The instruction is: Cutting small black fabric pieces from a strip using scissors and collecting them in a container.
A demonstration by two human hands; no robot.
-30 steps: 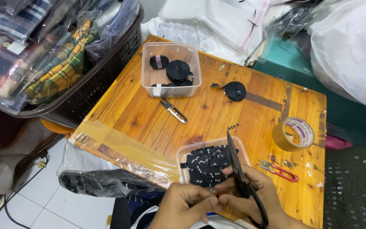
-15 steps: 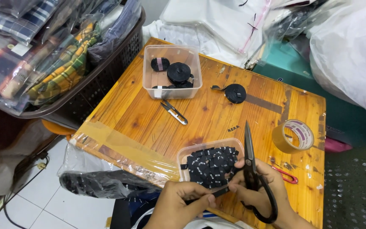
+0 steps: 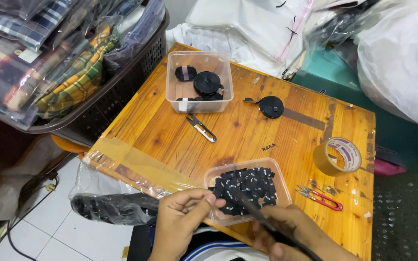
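Scissors (image 3: 267, 224) sit dark and blurred in the right hand (image 3: 291, 237), grip wrapped shut round the handles, blades angled over the near tub (image 3: 276, 166). Left hand (image 3: 182, 212) pinches at its rim, fingertips closed; on a black piece or bare, I cannot tell. That tub's heaped with cut black pieces (image 3: 247, 188), so plenty looks done. Farther along the desk (image 3: 170, 130), a black roll (image 3: 271, 106) waits, more rolls in the far tub (image 3: 177, 92): work left, I'd judge.

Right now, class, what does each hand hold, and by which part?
The right hand grips black scissors by the handle end, blades pointing up-left. The left hand pinches something small at its fingertips; what it is cannot be told.
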